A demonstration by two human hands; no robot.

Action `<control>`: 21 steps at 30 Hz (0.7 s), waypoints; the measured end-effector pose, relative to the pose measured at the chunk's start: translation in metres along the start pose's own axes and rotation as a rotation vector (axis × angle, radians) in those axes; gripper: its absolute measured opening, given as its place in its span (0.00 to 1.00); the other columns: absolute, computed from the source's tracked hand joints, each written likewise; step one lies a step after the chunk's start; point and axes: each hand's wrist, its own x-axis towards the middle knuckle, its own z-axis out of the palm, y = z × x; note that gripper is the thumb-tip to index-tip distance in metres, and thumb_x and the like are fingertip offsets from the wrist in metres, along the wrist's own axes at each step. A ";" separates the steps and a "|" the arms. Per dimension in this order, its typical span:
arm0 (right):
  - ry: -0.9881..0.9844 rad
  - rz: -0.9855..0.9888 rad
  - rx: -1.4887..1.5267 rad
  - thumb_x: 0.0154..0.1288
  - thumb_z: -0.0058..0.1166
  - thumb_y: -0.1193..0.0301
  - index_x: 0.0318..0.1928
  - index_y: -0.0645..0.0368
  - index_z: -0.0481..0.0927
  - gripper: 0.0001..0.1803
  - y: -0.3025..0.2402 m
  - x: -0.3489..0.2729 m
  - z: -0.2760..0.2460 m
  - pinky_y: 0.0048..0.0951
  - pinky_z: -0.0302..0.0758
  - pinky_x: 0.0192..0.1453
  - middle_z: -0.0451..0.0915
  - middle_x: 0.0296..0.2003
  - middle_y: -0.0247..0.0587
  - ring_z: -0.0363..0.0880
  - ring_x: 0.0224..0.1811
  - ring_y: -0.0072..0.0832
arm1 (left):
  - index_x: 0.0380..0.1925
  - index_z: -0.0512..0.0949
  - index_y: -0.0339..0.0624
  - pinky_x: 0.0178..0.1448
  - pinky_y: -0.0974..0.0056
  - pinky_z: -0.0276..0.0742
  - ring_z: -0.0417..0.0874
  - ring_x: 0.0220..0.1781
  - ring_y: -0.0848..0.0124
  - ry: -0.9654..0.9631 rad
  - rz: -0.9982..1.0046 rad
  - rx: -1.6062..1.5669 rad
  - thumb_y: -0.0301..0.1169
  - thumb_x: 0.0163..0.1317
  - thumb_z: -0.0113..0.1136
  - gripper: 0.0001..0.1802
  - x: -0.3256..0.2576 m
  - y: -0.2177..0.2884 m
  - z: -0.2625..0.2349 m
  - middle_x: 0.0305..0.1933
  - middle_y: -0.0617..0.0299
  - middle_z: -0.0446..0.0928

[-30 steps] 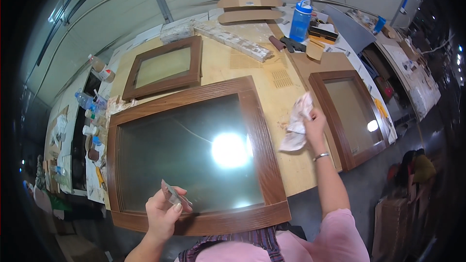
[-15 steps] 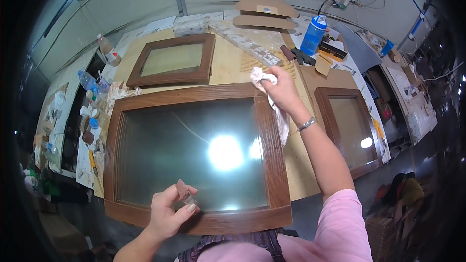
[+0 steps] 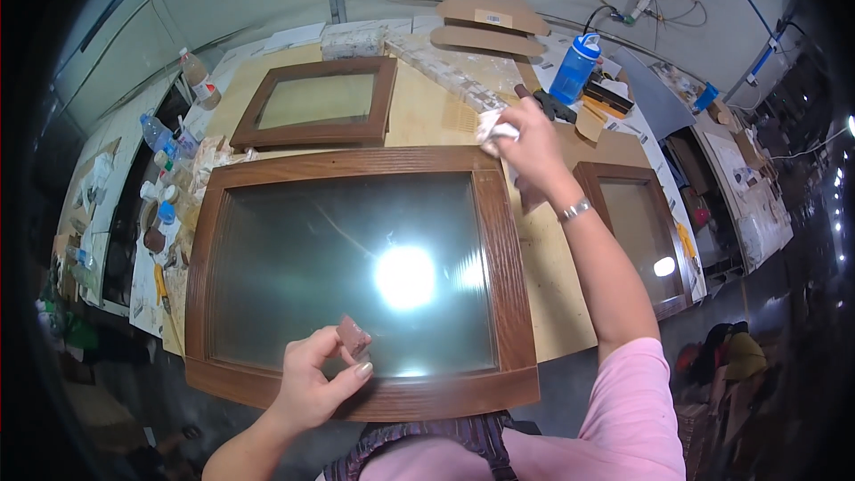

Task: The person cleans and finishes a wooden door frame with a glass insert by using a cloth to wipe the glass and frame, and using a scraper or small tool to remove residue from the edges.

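A large brown wooden frame [image 3: 515, 303] with a glass pane [image 3: 294, 258] lies flat in front of me, a bright light mirrored in the glass. My left hand [image 3: 313, 376] is over its near edge, pinching a small reddish-brown piece [image 3: 354, 336], perhaps folded sandpaper. At the far right corner of the frame, my right hand [image 3: 532, 141] grips a crumpled white cloth [image 3: 492, 129]. Part of the cloth hangs below that hand, beside the frame's right side. Whether the cloth touches the wood I cannot tell.
A smaller glazed frame [image 3: 388, 93] lies behind, another glazed frame [image 3: 595, 180] to the right. A blue bottle [image 3: 574, 71] stands at the back right near cardboard pieces [image 3: 485, 11]. Along the left edge are several bottles [image 3: 158, 135] and a yellow-handled tool [image 3: 161, 283].
My right hand has moved a little to the right with the cloth, off the frame's corner. My left hand has shifted slightly right, and the reddish-brown piece shows more fully.
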 end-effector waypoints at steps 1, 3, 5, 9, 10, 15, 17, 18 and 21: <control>-0.077 -0.130 0.041 0.54 0.65 0.70 0.39 0.54 0.87 0.10 -0.007 -0.007 0.003 0.40 0.76 0.52 0.76 0.41 0.45 0.80 0.47 0.45 | 0.42 0.79 0.31 0.40 0.71 0.77 0.83 0.29 0.77 0.004 0.000 -0.006 0.31 0.59 0.65 0.15 -0.001 -0.001 0.000 0.27 0.63 0.83; -0.178 -0.124 0.012 0.54 0.65 0.70 0.43 0.53 0.86 0.14 -0.011 -0.018 0.021 0.41 0.76 0.52 0.77 0.43 0.46 0.80 0.48 0.46 | 0.41 0.79 0.32 0.41 0.70 0.77 0.83 0.30 0.77 -0.009 0.015 0.039 0.31 0.59 0.65 0.15 0.003 0.000 -0.003 0.26 0.63 0.82; -0.184 -0.022 0.045 0.56 0.64 0.72 0.41 0.61 0.83 0.11 0.001 -0.008 0.022 0.36 0.75 0.54 0.76 0.42 0.41 0.79 0.47 0.39 | 0.40 0.79 0.32 0.42 0.70 0.78 0.83 0.30 0.77 -0.026 0.020 0.056 0.31 0.58 0.65 0.14 0.004 -0.003 -0.002 0.26 0.64 0.82; -0.160 -0.097 0.015 0.56 0.65 0.72 0.41 0.61 0.83 0.12 0.003 -0.007 0.012 0.36 0.74 0.54 0.76 0.42 0.43 0.79 0.47 0.39 | 0.36 0.79 0.33 0.48 0.67 0.78 0.82 0.32 0.75 -0.023 0.083 0.058 0.29 0.57 0.66 0.11 0.002 -0.001 -0.002 0.26 0.64 0.81; -0.199 -0.139 0.026 0.56 0.66 0.72 0.40 0.61 0.83 0.12 0.000 -0.014 0.015 0.37 0.74 0.53 0.76 0.42 0.43 0.79 0.47 0.39 | 0.36 0.78 0.33 0.49 0.66 0.78 0.82 0.32 0.75 -0.026 0.070 0.033 0.29 0.57 0.66 0.11 0.001 -0.001 0.001 0.27 0.63 0.81; -0.208 -0.012 -0.002 0.58 0.65 0.69 0.42 0.60 0.82 0.13 -0.009 -0.019 0.004 0.39 0.75 0.53 0.76 0.43 0.44 0.79 0.47 0.45 | 0.35 0.78 0.33 0.50 0.66 0.78 0.81 0.33 0.74 -0.045 0.100 0.083 0.27 0.58 0.65 0.09 0.003 -0.005 -0.004 0.29 0.63 0.80; -0.092 0.006 -0.109 0.58 0.65 0.74 0.37 0.63 0.78 0.10 -0.006 -0.023 0.003 0.36 0.75 0.51 0.73 0.39 0.43 0.78 0.44 0.43 | 0.35 0.78 0.33 0.49 0.66 0.78 0.81 0.34 0.74 -0.049 0.113 0.060 0.27 0.58 0.65 0.09 0.003 -0.006 -0.002 0.28 0.64 0.80; -0.078 -0.016 -0.097 0.59 0.63 0.73 0.38 0.64 0.77 0.10 -0.006 -0.024 0.007 0.37 0.75 0.51 0.74 0.39 0.43 0.79 0.44 0.42 | 0.35 0.78 0.34 0.49 0.66 0.78 0.81 0.34 0.74 -0.042 0.108 0.061 0.26 0.58 0.65 0.09 0.002 -0.006 -0.002 0.28 0.64 0.79; -0.204 -0.128 -0.025 0.60 0.63 0.71 0.38 0.63 0.77 0.11 -0.007 -0.037 0.003 0.39 0.75 0.51 0.75 0.40 0.44 0.79 0.45 0.45 | 0.35 0.78 0.34 0.48 0.67 0.77 0.81 0.33 0.74 -0.026 0.095 0.059 0.26 0.57 0.66 0.09 0.000 -0.004 0.000 0.27 0.64 0.79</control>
